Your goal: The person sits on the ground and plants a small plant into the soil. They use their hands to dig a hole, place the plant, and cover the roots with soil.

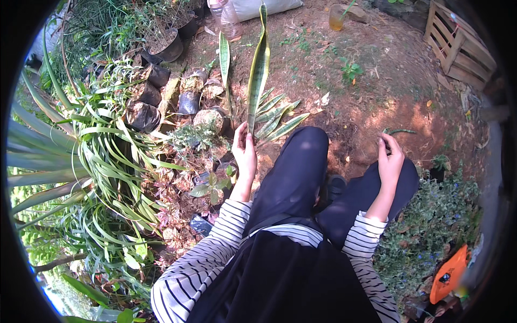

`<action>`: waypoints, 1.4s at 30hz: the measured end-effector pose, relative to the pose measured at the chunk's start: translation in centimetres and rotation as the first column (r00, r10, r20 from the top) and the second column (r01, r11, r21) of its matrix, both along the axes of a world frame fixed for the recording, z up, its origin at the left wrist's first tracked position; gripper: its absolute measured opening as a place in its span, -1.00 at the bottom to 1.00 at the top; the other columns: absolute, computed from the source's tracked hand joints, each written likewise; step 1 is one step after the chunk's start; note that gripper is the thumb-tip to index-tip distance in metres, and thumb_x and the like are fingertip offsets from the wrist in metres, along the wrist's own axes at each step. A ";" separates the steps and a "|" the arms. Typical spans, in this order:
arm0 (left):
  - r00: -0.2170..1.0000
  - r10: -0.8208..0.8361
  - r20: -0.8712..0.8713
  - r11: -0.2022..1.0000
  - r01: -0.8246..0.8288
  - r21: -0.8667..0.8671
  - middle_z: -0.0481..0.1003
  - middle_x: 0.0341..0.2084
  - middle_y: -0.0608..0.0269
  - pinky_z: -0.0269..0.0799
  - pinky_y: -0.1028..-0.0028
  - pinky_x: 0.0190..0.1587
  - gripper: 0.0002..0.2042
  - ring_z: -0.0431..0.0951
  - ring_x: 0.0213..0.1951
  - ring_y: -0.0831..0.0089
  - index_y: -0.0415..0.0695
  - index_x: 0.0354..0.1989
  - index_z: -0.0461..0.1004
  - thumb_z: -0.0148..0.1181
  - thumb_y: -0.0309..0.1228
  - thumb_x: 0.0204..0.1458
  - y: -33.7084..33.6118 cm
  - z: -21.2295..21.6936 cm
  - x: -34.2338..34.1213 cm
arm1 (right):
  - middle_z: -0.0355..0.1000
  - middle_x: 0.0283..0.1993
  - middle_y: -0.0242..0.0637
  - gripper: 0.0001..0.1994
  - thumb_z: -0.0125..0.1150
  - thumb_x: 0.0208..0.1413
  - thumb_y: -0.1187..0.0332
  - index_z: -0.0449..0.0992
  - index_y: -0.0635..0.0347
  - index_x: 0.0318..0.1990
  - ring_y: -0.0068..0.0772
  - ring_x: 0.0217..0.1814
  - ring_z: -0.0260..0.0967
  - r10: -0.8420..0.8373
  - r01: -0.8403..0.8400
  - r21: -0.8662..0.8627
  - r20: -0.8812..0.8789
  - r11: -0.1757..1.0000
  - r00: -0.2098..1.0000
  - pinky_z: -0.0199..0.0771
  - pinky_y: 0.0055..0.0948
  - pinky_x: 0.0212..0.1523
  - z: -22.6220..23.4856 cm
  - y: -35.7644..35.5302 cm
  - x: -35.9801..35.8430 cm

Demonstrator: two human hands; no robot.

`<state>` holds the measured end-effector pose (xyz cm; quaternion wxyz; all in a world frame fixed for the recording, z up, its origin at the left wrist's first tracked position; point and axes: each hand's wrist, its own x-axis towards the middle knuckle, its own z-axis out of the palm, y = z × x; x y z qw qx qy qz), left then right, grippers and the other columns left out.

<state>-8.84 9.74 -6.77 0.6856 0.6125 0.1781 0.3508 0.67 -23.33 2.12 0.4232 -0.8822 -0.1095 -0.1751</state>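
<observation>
My left hand (245, 152) pinches the lower end of a long snake plant leaf (259, 70), green with yellow edges, which stands upright from the fingers. A second snake plant leaf (224, 56) rises just left of it. Behind my left knee, several shorter snake plant leaves (277, 116) fan out low over the soil. Over my right knee, my right hand (391, 156) has its thumb and fingers drawn together; whatever they may hold is too small to make out. Just beyond those fingertips shows a thin, curved green leaf piece (403, 131).
Black plant bags (142, 116) and a dark pot (168, 48) stand at left among strappy plants (102, 145). At the back are a clear bottle (225, 19), a cup of amber liquid (337, 19) and a wooden crate (460, 48). An orange object (448, 274) lies lower right.
</observation>
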 end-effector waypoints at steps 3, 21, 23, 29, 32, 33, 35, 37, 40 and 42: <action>0.993 -0.115 -0.005 0.990 0.115 0.082 0.39 -0.13 0.25 0.29 0.57 -0.04 -0.69 0.39 -0.10 0.56 -0.27 0.04 0.28 -0.07 -0.59 0.09 -2.1 2.3 -0.8 | 0.45 -0.17 -0.26 -0.77 0.13 0.04 0.43 0.47 0.21 -0.12 -0.47 -0.16 0.41 0.205 -0.182 0.218 -0.090 0.959 0.975 0.41 -0.49 -0.16 0.4 3.2 -0.9; 0.788 -0.536 -0.303 0.774 0.602 0.195 0.48 -0.40 0.23 0.31 0.54 -0.17 -0.79 0.43 -0.26 0.54 -0.32 -0.26 0.45 0.04 -0.39 0.08 -5.0 3.8 -0.1 | 0.37 -0.48 -0.43 -0.81 0.07 0.14 0.31 0.38 0.27 -0.23 -0.67 -0.60 0.31 0.519 -0.205 0.752 -0.206 0.626 0.830 0.29 -0.64 -0.59 -1.3 12.3 -1.9; 0.794 -0.546 -0.268 0.764 0.603 0.230 0.51 -0.39 0.23 0.36 0.57 -0.23 -0.83 0.48 -0.33 0.54 -0.30 -0.26 0.47 0.05 -0.45 0.07 -3.3 2.8 0.4 | 0.38 -0.45 -0.42 -0.80 0.07 0.14 0.31 0.39 0.26 -0.20 -0.68 -0.59 0.30 0.502 -0.216 0.770 -0.152 0.600 0.851 0.29 -0.66 -0.57 -0.7 11.8 -1.8; 0.705 0.475 -0.527 0.449 0.321 0.834 0.43 -0.18 0.02 0.43 0.25 -0.22 -0.73 0.46 -0.17 0.21 -0.19 -0.10 0.39 0.05 -0.36 0.04 5.6 -3.0 1.6 | 0.43 -0.32 -0.36 -0.74 0.01 0.17 0.32 0.38 0.24 -0.05 -0.67 -0.52 0.31 0.153 -0.112 0.822 0.030 0.559 0.988 0.31 -0.67 -0.50 2.2 8.5 -1.3; 0.573 0.531 -0.624 0.437 0.446 0.781 0.37 -0.11 -0.04 0.42 0.19 -0.20 -0.60 0.44 -0.14 0.14 -0.18 -0.01 0.30 0.05 -0.20 0.04 2.9 -0.4 1.2 | 0.40 -0.32 -0.29 -0.78 -0.02 0.18 0.37 0.34 0.29 -0.08 -0.58 -0.50 0.34 -0.047 -0.007 0.872 0.034 0.489 0.998 0.35 -0.60 -0.48 1.8 5.8 -0.4; 0.647 0.450 -0.615 0.380 0.485 0.788 0.36 -0.10 -0.05 0.42 0.19 -0.19 -0.56 0.44 -0.15 0.12 -0.19 0.01 0.28 0.05 -0.16 0.03 1.8 0.2 0.6 | 0.39 -0.32 -0.29 -0.79 -0.01 0.17 0.38 0.34 0.30 -0.11 -0.57 -0.50 0.34 -0.069 -0.009 0.881 0.047 0.473 0.996 0.36 -0.59 -0.48 1.3 5.1 0.0; 0.746 0.091 -0.659 0.497 0.539 0.679 0.43 -0.27 -0.11 0.42 0.21 -0.19 -0.49 0.47 -0.18 0.11 -0.24 -0.09 0.31 0.06 -0.01 -0.01 -2.6 0.3 0.3 | 0.39 -0.33 -0.28 -0.82 0.00 0.16 0.39 0.32 0.30 -0.15 -0.55 -0.50 0.34 -0.092 0.002 0.895 0.044 0.446 0.995 0.37 -0.57 -0.48 0.5 4.1 0.4; 0.619 0.039 -0.784 0.441 0.694 0.569 0.49 -0.51 -0.08 0.42 0.18 -0.23 -0.41 0.52 -0.38 -0.03 -0.28 -0.12 0.35 0.18 0.03 -0.13 -7.9 3.0 -0.6 | 0.38 -0.33 -0.28 -0.83 0.01 0.16 0.39 0.32 0.29 -0.17 -0.55 -0.49 0.34 -0.101 0.028 0.906 0.016 0.422 0.995 0.37 -0.56 -0.47 0.2 3.3 0.5; 0.700 -0.112 -0.705 0.504 0.652 0.567 0.53 -0.55 0.12 0.45 0.30 -0.30 -0.77 0.55 -0.41 0.19 -0.11 -0.39 0.49 0.24 -0.22 -0.13 -5.3 -1.4 1.5 | 0.38 -0.33 -0.28 -0.83 0.02 0.15 0.40 0.31 0.30 -0.17 -0.55 -0.50 0.33 -0.103 0.053 0.897 -0.008 0.438 0.995 0.37 -0.55 -0.48 0.0 2.6 0.3; 0.784 0.317 -0.534 0.591 0.277 0.758 0.55 -0.52 0.22 0.43 0.34 -0.28 -0.88 0.55 -0.45 0.32 -0.06 -0.40 0.52 0.24 -0.36 -0.12 -2.0 0.6 3.5 | 0.38 -0.38 -0.32 -0.83 0.02 0.15 0.39 0.32 0.28 -0.18 -0.59 -0.52 0.31 -0.124 0.081 0.886 -0.027 0.457 0.992 0.32 -0.59 -0.50 -0.2 1.4 -0.2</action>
